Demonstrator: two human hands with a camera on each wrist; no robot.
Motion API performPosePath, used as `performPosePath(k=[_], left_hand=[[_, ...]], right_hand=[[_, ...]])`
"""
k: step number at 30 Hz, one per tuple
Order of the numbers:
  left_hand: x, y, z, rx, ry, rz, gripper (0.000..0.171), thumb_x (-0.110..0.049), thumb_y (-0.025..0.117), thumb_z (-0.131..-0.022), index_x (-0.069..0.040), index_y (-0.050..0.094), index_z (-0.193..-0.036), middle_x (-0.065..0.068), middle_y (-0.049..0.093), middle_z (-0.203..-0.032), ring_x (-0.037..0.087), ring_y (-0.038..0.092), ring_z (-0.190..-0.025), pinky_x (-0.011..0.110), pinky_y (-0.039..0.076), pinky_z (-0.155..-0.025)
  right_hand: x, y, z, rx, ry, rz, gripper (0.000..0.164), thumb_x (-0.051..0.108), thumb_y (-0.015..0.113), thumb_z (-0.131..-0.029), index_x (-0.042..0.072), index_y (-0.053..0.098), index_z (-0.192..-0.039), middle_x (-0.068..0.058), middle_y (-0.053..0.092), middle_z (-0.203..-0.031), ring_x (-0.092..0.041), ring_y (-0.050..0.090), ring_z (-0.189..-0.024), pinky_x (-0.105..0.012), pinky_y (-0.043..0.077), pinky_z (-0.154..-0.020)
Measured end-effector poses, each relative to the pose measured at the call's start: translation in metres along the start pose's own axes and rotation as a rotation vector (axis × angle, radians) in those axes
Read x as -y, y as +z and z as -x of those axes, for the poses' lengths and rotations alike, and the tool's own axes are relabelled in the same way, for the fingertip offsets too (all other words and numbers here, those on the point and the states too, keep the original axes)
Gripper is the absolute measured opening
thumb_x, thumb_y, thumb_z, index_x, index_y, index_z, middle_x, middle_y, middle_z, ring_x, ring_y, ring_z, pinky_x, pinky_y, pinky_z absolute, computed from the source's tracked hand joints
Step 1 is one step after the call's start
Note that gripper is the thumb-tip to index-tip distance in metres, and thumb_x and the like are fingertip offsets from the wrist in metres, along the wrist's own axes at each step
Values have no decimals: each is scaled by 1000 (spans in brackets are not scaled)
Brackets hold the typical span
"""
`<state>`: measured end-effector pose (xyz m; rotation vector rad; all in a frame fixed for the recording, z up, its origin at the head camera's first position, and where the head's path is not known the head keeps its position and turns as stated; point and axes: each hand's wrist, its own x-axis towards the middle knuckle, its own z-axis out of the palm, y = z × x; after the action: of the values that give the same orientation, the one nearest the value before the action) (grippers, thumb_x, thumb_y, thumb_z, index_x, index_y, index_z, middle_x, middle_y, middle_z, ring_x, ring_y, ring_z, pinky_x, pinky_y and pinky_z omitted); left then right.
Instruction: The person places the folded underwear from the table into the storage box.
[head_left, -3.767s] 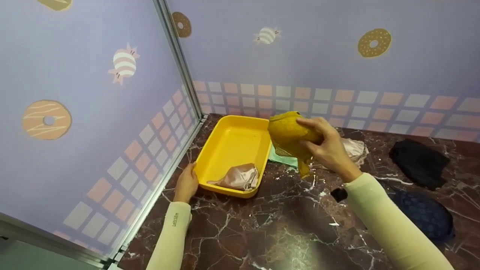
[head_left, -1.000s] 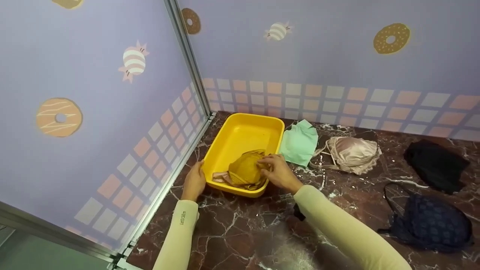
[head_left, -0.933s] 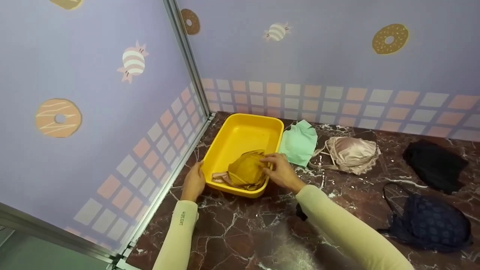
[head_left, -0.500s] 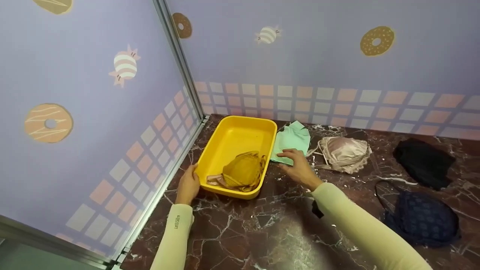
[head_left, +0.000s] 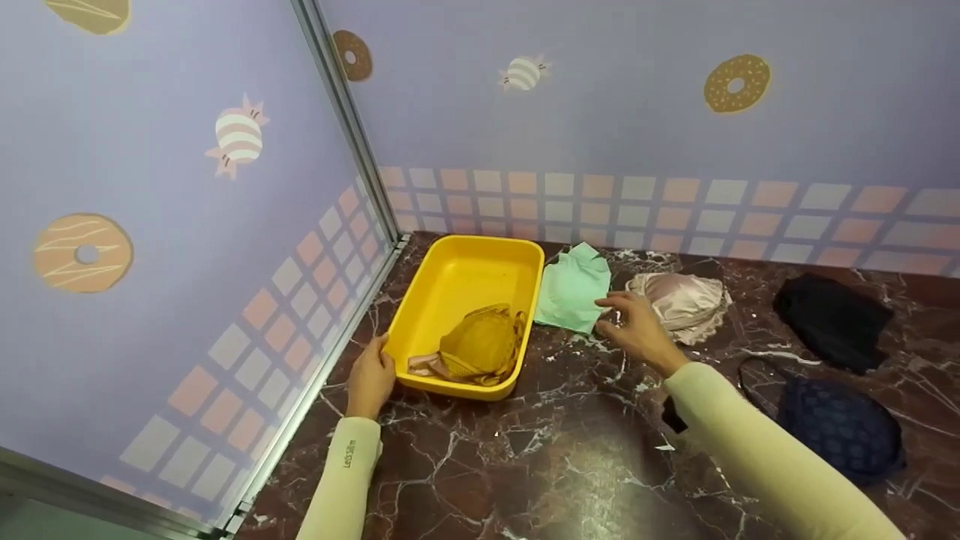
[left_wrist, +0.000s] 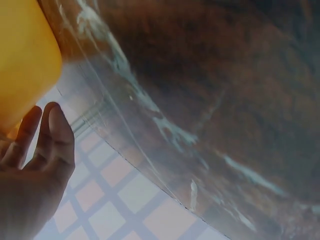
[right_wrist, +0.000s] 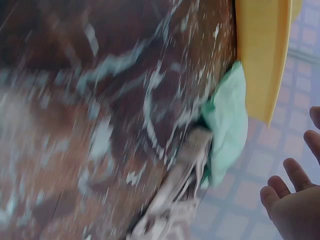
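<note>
A yellow plastic tub (head_left: 405,319) stands in the left corner, with my left hand (head_left: 371,377) gripping its near left rim. In the left wrist view, the fingers (left_wrist: 61,131) lie against the tub's outside. Inside the tub, a mustard bra (head_left: 480,345) lies folded, a pinkish satin piece (head_left: 427,365) showing from under it. My right hand (head_left: 637,328) hovers, fingers apart and holding nothing, between a mint-green garment (head_left: 574,289) and a beige satin bra (head_left: 686,300). It partly hides the beige bra's left side. In the right wrist view, the fingers (right_wrist: 297,175) are relaxed.
A black garment (head_left: 832,322) and a navy bra (head_left: 840,427) with a loose strap lie to the right on the dark marbled tabletop (head_left: 570,465). Patterned wall panels (head_left: 600,112) close off the back and left.
The mustard bra went from my right hand into the tub, onto the satin piece. My right hand then let go and moved right, past the mint garment. The left hand stays on the rim.
</note>
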<state>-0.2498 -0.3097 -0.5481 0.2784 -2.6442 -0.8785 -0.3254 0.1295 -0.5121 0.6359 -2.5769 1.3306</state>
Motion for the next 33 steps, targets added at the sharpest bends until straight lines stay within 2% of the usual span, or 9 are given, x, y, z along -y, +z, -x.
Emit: performPosePath(k=[4, 10, 13, 18, 23, 29, 33], left_hand=[[-2, 3, 1, -12, -8, -28, 38, -10, 46, -94, -8, 56, -131, 15, 58, -127, 35, 59, -93, 50, 44, -70], [-3, 5, 0, -17, 0, -25, 39, -10, 48, -93, -7, 56, -131, 18, 59, -124, 38, 59, -98, 51, 44, -74], [-2, 6, 0, -12, 4, -5, 39, -9, 48, -93, -5, 56, -130, 17, 58, -126, 36, 58, -100, 50, 44, -77], [-1, 7, -1, 9, 4, 28, 39, -8, 47, -93, -5, 55, -131, 17, 57, -127, 32, 56, -91, 45, 42, -74], [2, 5, -4, 25, 9, 56, 39, -9, 46, -94, -6, 55, -132, 18, 57, -126, 31, 54, -90, 43, 42, -73], [6, 1, -6, 12, 12, 82, 39, -8, 46, -94, -6, 55, -132, 18, 57, -126, 31, 53, -87, 42, 40, -71], [5, 0, -5, 18, 6, 95, 39, -8, 46, -95, -6, 55, -132, 17, 57, -126, 30, 53, -86, 41, 39, -70]], right_hand=[[-13, -21, 5, -10, 8, 15, 37, 2, 70, -80, -5, 63, -116, -27, 49, -128, -43, 39, -120, -56, 22, -102], [-34, -50, 14, -71, -42, 65, 38, -2, 71, -76, -8, 64, -112, -28, 54, -118, -43, 44, -112, -55, 25, -98], [-41, -64, 20, -72, -47, 75, 38, -2, 71, -76, -8, 64, -112, -28, 54, -117, -43, 44, -114, -55, 26, -99], [-51, -88, 33, -64, 13, 99, 38, 1, 68, -79, -7, 63, -115, -29, 54, -120, -45, 42, -116, -57, 26, -99], [-60, -109, 51, -62, 68, 129, 38, 5, 69, -81, -6, 63, -117, -30, 51, -123, -48, 41, -116, -59, 27, -96], [-69, -128, 73, -13, 132, 150, 41, 14, 69, -85, -2, 61, -121, -28, 47, -130, -48, 38, -121, -62, 26, -96], [-74, -144, 89, 9, 182, 147, 43, 19, 68, -88, -2, 59, -125, -27, 44, -134, -47, 47, -113, -60, 37, -89]])
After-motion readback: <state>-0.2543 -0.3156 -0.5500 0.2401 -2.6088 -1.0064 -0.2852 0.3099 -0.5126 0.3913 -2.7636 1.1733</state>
